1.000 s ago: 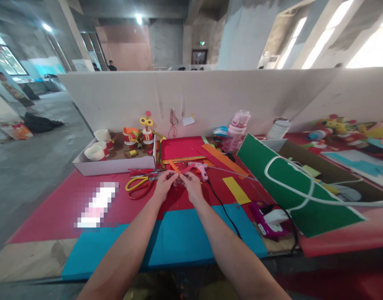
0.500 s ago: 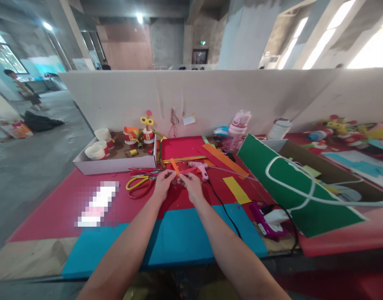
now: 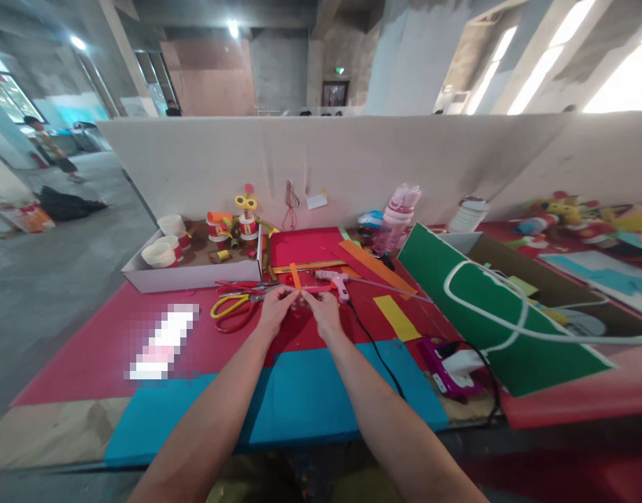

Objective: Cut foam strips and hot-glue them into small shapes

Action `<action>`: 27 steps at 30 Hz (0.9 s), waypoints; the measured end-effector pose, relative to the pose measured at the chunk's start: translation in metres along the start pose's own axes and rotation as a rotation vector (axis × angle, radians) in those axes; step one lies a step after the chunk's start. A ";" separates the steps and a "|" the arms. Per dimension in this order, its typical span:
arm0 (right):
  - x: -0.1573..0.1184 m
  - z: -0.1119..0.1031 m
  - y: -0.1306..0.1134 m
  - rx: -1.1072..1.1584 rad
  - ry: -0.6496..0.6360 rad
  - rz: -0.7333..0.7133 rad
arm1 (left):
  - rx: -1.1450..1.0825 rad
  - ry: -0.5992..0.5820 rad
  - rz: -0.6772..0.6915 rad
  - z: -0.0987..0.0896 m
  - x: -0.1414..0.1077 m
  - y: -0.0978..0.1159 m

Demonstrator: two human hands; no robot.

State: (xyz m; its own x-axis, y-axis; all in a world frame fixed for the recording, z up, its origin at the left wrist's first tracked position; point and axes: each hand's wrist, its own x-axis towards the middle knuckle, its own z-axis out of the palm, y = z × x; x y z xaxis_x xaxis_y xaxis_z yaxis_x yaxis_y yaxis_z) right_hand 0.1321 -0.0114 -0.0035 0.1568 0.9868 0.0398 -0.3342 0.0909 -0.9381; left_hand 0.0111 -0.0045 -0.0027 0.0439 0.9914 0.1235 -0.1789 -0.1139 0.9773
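Between my two hands, at the middle of the table, an orange strip [image 3: 295, 276] stands up from the fingertips. My left hand [image 3: 276, 307] pinches its lower end from the left. From the other side, my right hand [image 3: 323, 310] closes its fingertips on the same end. A pink glue gun [image 3: 337, 282] lies just beyond my right hand, its black cord trailing toward the front. Left of my left hand lie scissors with yellow and red handles [image 3: 231, 307].
A white-sided box [image 3: 195, 276] holding paper cups and a small figure stands back left. A green board [image 3: 488, 321] leans on a box at right. Near it are a purple power strip [image 3: 449, 374], a yellow sheet [image 3: 397, 318] and a pink bottle [image 3: 398, 216].
The orange strip stands more upright between my fingertips, which have come slightly closer together. The person walking in the left background has moved a little to the right.
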 end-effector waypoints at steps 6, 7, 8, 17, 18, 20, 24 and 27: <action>-0.003 0.002 -0.002 0.020 0.001 0.012 | 0.012 0.027 0.006 0.001 0.000 0.000; -0.004 0.003 -0.003 0.000 0.015 0.002 | 0.020 0.038 0.010 0.001 -0.001 0.000; -0.004 0.003 -0.004 -0.025 0.031 -0.010 | 0.028 0.047 0.013 0.001 -0.001 0.001; 0.005 -0.008 -0.017 0.067 0.232 -0.098 | 0.015 0.152 -0.008 -0.001 0.001 0.007; 0.007 -0.010 -0.017 0.104 0.266 -0.113 | -0.008 0.156 -0.019 -0.001 0.002 0.008; 0.009 -0.012 -0.016 0.180 0.304 -0.113 | -0.065 0.148 -0.035 -0.001 0.002 0.009; 0.007 -0.009 -0.009 0.233 0.130 0.078 | -0.144 0.113 -0.058 0.000 0.001 0.009; 0.002 -0.003 -0.005 0.253 -0.025 0.191 | -0.132 0.074 -0.065 0.001 0.000 0.008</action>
State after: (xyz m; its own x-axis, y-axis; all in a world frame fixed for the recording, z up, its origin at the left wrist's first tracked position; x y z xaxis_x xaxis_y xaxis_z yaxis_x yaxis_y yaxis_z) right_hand 0.1364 -0.0101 0.0000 0.0470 0.9920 -0.1169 -0.5764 -0.0687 -0.8143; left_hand 0.0105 -0.0051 0.0051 -0.0120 0.9990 0.0428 -0.3056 -0.0445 0.9511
